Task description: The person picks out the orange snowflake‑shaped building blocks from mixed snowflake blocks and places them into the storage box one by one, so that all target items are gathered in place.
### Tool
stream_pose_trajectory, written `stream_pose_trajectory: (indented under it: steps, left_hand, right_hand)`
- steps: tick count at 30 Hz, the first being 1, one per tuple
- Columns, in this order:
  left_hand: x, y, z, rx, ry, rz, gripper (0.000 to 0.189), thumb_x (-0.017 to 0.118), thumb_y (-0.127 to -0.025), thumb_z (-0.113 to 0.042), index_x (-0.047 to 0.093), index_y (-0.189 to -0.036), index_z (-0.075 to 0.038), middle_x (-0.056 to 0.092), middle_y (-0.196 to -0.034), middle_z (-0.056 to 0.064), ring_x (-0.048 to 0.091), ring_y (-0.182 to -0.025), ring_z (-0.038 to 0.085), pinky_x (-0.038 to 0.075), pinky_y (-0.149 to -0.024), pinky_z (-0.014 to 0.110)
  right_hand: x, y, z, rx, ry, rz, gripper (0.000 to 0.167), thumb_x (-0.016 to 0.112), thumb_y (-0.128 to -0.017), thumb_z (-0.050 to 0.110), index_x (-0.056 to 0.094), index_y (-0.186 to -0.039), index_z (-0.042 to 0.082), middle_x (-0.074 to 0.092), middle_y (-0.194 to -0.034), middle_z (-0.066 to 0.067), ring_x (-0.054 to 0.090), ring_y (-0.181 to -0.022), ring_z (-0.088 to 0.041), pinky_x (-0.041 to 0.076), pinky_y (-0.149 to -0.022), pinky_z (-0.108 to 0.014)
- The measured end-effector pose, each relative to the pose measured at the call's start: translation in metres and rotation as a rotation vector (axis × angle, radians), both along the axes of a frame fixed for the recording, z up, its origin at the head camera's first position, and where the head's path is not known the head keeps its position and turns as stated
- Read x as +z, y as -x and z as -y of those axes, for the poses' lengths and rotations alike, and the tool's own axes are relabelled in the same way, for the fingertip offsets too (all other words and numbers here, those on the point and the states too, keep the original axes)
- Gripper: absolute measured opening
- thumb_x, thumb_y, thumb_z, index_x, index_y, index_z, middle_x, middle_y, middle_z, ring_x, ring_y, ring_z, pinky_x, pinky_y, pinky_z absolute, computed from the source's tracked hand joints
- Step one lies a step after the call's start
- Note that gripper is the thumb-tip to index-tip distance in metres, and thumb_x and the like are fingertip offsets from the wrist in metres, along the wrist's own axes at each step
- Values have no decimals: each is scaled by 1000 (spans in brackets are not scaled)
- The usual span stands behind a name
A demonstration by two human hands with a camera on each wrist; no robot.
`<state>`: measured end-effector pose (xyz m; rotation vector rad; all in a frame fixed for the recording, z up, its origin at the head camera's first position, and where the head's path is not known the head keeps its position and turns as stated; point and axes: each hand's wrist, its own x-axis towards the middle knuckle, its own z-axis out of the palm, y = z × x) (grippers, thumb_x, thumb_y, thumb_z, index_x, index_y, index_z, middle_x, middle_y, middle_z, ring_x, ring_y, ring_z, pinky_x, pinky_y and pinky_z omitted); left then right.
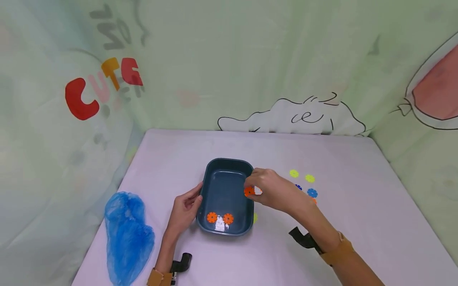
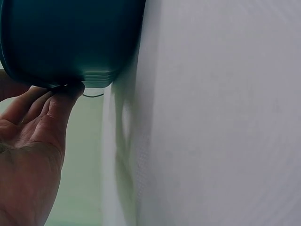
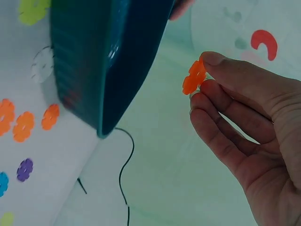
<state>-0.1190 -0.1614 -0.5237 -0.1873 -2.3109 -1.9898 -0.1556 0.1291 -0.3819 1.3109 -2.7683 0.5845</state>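
A dark teal rectangular tray (image 1: 225,190) sits on the table with two orange notched discs (image 1: 212,217) lying at its near end. At its left side my left hand (image 1: 185,208) holds the wall, and the left wrist view shows the fingers (image 2: 59,106) against the tray's outer side. Over the tray's right rim, my right hand (image 1: 273,190) pinches another orange notched disc (image 3: 194,77) between thumb and forefinger. The remaining fingers curl loosely below it in the right wrist view.
Right of the tray lie several loose notched discs: yellow-green (image 1: 309,178), blue (image 1: 312,193), purple (image 3: 25,169), orange (image 3: 23,126) and a clear one (image 3: 43,64). A crumpled blue plastic bag (image 1: 127,238) rests at the table's left edge. Printed curtains (image 1: 200,59) surround the table.
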Motion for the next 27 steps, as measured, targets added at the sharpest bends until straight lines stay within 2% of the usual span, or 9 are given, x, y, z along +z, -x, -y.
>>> stream_pose_trajectory:
  steps: [7, 11, 18, 27]
  left_hand:
    - [0, 0, -2, -6, -8, 9, 46, 62, -106, 3, 59, -152, -1, 59, -156, 15, 64, -136, 35, 55, -106, 26]
    - [0, 0, -1, -19, -15, 4, 46, 61, -107, 4, 59, -152, 0, 58, -156, 15, 63, -137, 35, 54, -107, 28]
    - [-3, 1, 1, -41, -27, -7, 46, 60, -107, 4, 57, -153, 1, 57, -157, 17, 63, -138, 37, 54, -107, 28]
    - [0, 3, 2, -49, -34, -14, 46, 60, -108, 3, 57, -154, 0, 57, -157, 16, 63, -137, 36, 54, -107, 28]
  right_hand:
    - [-5, 12, 30, 54, -78, 50, 15, 90, -88, 8, 82, -101, 6, 78, -94, -3, 66, -91, -19, 63, -73, -21]
    - [-10, 17, 44, 98, -99, 48, 14, 89, -90, 11, 83, -102, 5, 80, -95, -3, 66, -92, -19, 64, -76, -23]
    - [-18, 20, 62, 121, -115, 79, 18, 89, -91, 12, 83, -107, 5, 80, -100, -6, 69, -96, -21, 66, -84, -28]
    - [-26, 23, 77, 179, -119, 70, 22, 90, -89, 11, 83, -108, 3, 79, -100, -6, 68, -93, -18, 64, -82, -25]
